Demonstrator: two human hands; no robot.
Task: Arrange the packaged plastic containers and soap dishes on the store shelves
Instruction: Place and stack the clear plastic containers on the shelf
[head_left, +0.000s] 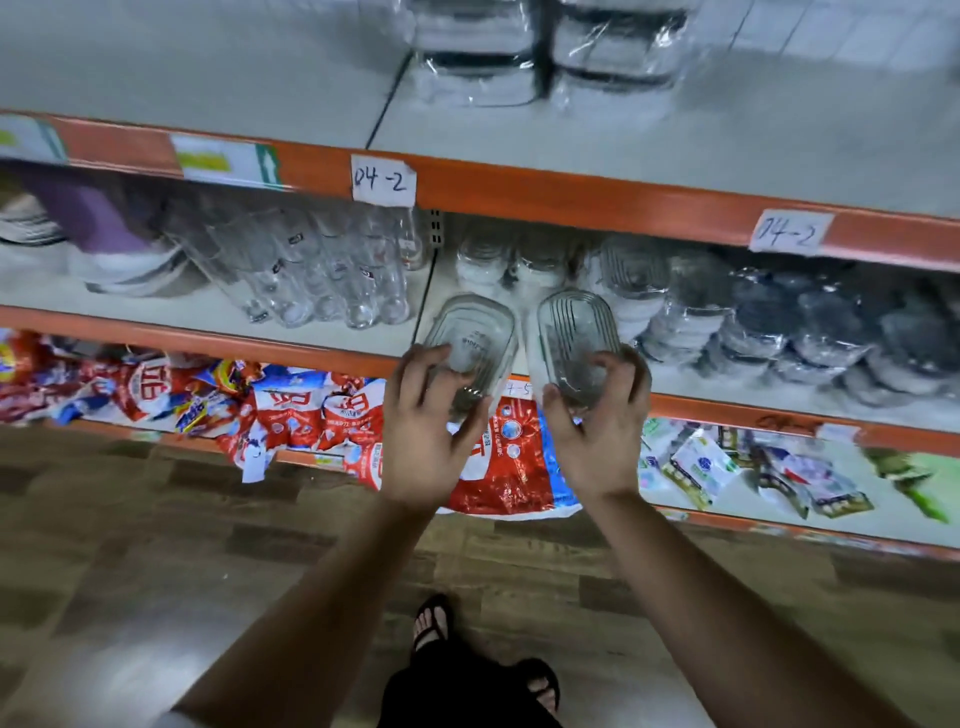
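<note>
The clear oval plastic soap dish (470, 338) at the left hand (423, 441) shows faint concentric lines. The clear ribbed oval soap dish (576, 338) at the right hand (597, 436) bears long parallel ridges. Above both hands runs an orange metal shelf edge (571, 195) with white handwritten paper labels (383, 181). Below them lie red-and-white glossy bags (498, 467), and to the right are dark grey wrapped dishes (831, 332).

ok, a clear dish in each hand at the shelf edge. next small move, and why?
Probably slide both forward onto the middle shelf. The left hand grips the left dish and the right hand the right dish, both overhanging the orange front edge; wrapped stacks sit behind.
</note>
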